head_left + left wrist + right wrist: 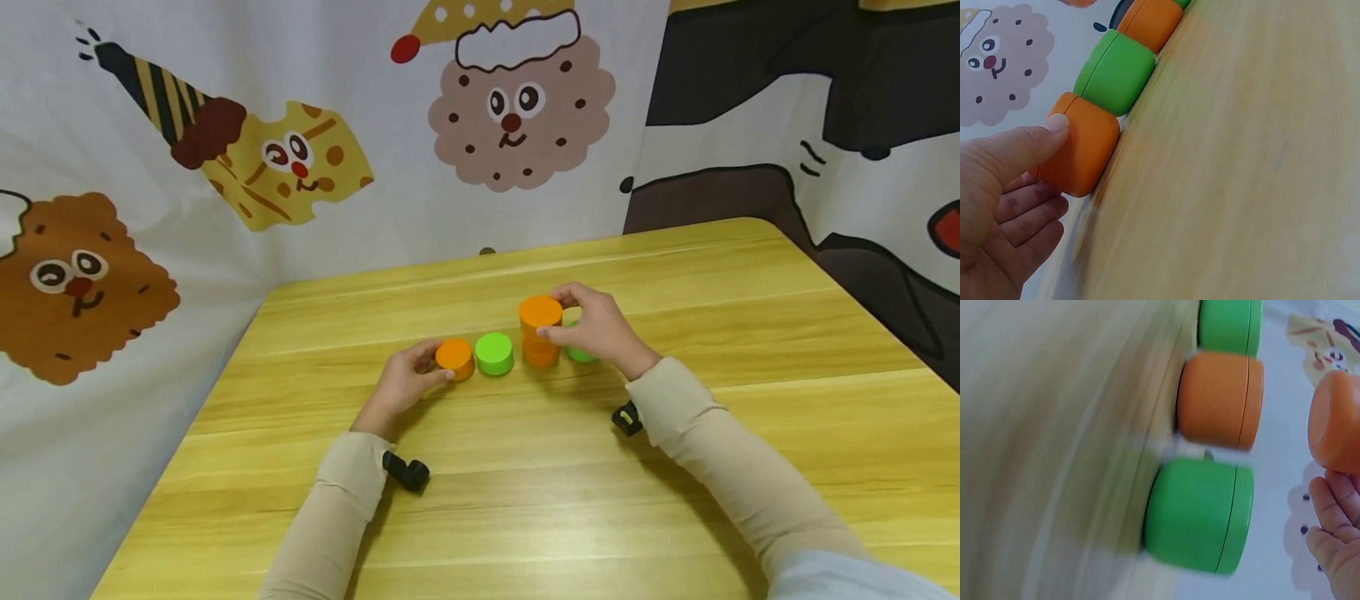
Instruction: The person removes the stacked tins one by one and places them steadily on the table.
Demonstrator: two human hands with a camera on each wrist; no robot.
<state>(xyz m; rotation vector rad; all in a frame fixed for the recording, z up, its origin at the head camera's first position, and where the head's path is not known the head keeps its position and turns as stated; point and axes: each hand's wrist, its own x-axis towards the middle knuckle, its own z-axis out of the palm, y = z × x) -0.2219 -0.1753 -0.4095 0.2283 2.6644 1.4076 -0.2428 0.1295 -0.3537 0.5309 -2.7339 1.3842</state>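
My left hand [401, 382] pinches a short round orange container [455, 358] at the left end of a row on the table; the left wrist view shows my thumb on that orange container [1085, 147]. Beside it sits a green round container [494, 355]. Further right, my right hand [600, 329] holds another orange container [541, 310] up above an orange one standing in the row [542, 357]. In the right wrist view a gap separates the raised container [1338, 422] from the row's orange one [1219, 400]. A second green container [580, 350] is partly hidden behind my right hand.
The wooden table [480, 483] reaches back to a white cloth [330, 242] printed with cartoon biscuits and cheese. Small black devices [407, 472] are worn at both wrists.
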